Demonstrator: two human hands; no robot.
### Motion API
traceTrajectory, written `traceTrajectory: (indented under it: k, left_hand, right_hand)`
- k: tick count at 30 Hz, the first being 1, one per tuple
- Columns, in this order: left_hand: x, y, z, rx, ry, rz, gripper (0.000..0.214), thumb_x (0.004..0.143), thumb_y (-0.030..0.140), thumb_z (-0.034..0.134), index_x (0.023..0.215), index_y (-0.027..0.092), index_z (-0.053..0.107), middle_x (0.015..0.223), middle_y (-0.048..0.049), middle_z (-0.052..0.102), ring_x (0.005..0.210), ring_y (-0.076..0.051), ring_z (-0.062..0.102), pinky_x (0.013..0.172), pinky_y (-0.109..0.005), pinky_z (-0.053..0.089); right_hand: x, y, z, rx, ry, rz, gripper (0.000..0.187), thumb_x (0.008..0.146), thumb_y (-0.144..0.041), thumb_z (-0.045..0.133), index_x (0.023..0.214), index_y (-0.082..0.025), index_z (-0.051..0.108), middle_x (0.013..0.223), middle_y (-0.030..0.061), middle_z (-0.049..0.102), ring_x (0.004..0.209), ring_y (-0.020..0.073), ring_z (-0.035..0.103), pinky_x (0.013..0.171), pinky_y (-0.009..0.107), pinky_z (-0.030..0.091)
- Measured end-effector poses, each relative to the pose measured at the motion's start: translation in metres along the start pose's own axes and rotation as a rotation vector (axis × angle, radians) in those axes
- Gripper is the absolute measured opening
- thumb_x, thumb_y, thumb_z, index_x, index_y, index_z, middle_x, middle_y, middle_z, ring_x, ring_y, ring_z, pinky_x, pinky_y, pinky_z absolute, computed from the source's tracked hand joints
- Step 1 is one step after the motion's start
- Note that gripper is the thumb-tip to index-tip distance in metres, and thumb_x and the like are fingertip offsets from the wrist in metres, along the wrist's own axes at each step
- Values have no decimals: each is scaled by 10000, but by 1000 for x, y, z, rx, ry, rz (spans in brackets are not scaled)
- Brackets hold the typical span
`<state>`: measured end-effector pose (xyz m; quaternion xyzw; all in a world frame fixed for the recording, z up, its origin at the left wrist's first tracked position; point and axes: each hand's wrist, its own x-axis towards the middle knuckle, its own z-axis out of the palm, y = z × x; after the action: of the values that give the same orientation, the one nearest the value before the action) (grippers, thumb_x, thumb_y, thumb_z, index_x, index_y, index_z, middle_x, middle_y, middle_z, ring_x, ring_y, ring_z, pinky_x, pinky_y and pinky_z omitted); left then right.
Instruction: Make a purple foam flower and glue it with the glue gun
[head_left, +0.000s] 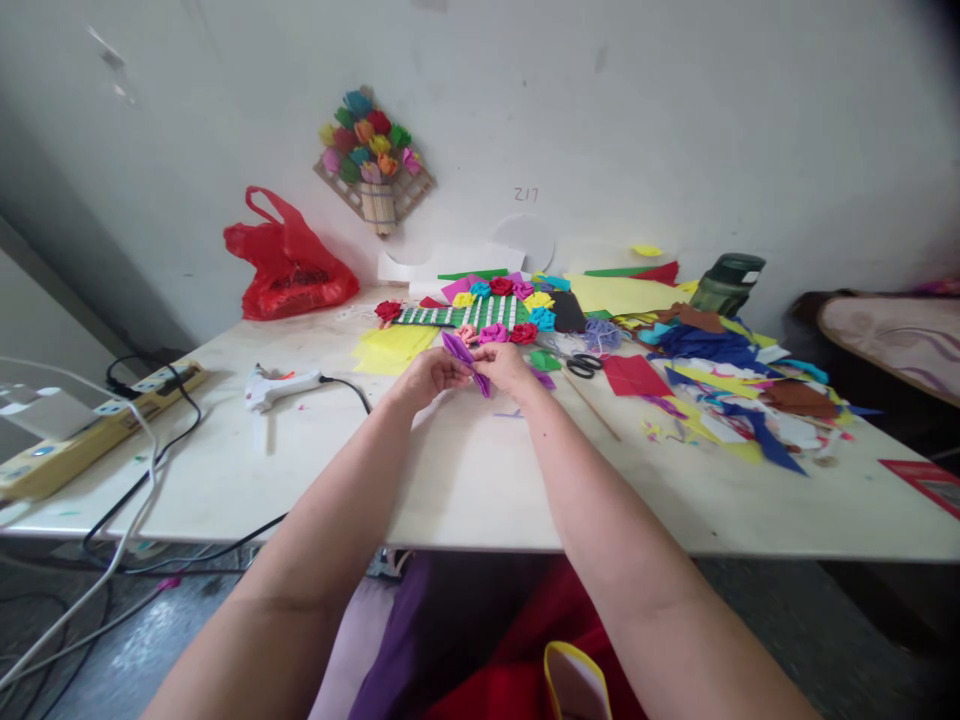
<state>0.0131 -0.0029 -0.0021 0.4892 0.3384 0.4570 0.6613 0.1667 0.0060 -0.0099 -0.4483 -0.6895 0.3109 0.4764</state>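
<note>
Head view, seated at the white table (pixel 465 490).

Left hand (pixel 426 376): fingers curled and drawn together, fingertips pinching the purple folded paper piece (pixel 459 352) from its left side. Right hand (pixel 508 368): fingers likewise bent, thumb and fingertips nipping the same piece from the right. The two hands meet almost knuckle to knuckle, and the paper sits between them, held just above the table top.

Position of the purple folded paper piece: it runs on a slant. Its upper end sticks out above the left hand's fingertips, toward the far side of the table, and its lower end shows below the right hand's fingers. The middle is partly covered by fingers, so the fold pattern cannot be read.

Surroundings:
- Just beyond the hands, a green strip panel edged with coloured paper flowers (pixel 480 312) lies flat.
- Stack of yellow paper sheets (pixel 394 348), just left of and beyond the left hand.
- White glue gun with black cord (pixel 281 387), well left of the left hand, lying on its side.
- Yellow power strip (pixel 90 430) at the table's left edge.
- Black-handled scissors (pixel 583 365), near the right hand on its right.
- Thin wooden stick (pixel 594 406), lying aslant beside the scissors.
- Red paper square (pixel 634 375) and, further right, a heap of mixed paper scraps (pixel 739 385).
- Red plastic bag (pixel 289 262) against the wall.
- Paper flower bouquet (pixel 373 160) fixed to the wall above.
</note>
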Motion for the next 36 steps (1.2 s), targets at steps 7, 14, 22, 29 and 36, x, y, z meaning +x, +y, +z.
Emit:
traceTrajectory:
  k: [7, 14, 22, 29, 36]
  left_hand:
    - [1, -4, -9, -23, -131, 46, 98, 705, 118, 642, 795, 91, 617, 702, -77, 670, 614, -118, 635, 610, -206, 517]
    - [3, -7, -9, 94, -73, 55, 173, 675, 219, 714, 675, 106, 583, 571, -35, 621, 445, -70, 542, 458, -166, 439]
    - [-1, -4, -1, 155, 64, 117, 246, 613, 265, 741, 579, 136, 534, 474, 1, 547, 362, -53, 441, 363, -178, 297]
    - [1, -6, -5, 139, 95, 184, 149, 613, 212, 673, 594, 143, 543, 433, 26, 491, 341, -45, 375, 363, -191, 229]
    - [4, -8, -7, 57, 53, 163, 193, 624, 227, 677, 593, 148, 504, 444, 25, 497, 348, -48, 394, 364, -183, 249]
  right_hand:
    - [-6, -8, -2, 359, -12, 165, 156, 562, -80, 596, 694, -152, 634, 627, -31, 629, 572, 92, 555, 611, 236, 473]
    - [-7, -14, 2, 409, -26, 211, 195, 565, -46, 581, 725, -156, 561, 572, -55, 593, 536, 85, 550, 554, 216, 453]
    - [-11, -20, -3, 482, -116, 248, 162, 701, -250, 586, 835, -158, 589, 601, -23, 607, 534, 102, 554, 496, 210, 429]
    - [-14, -18, 1, 447, -250, 277, 286, 655, -438, 693, 686, -159, 636, 554, 2, 624, 513, 101, 550, 462, 196, 392]
    - [-16, -21, 4, 457, -169, 291, 267, 640, -356, 726, 580, -146, 572, 494, -15, 595, 417, 66, 487, 425, 191, 378]
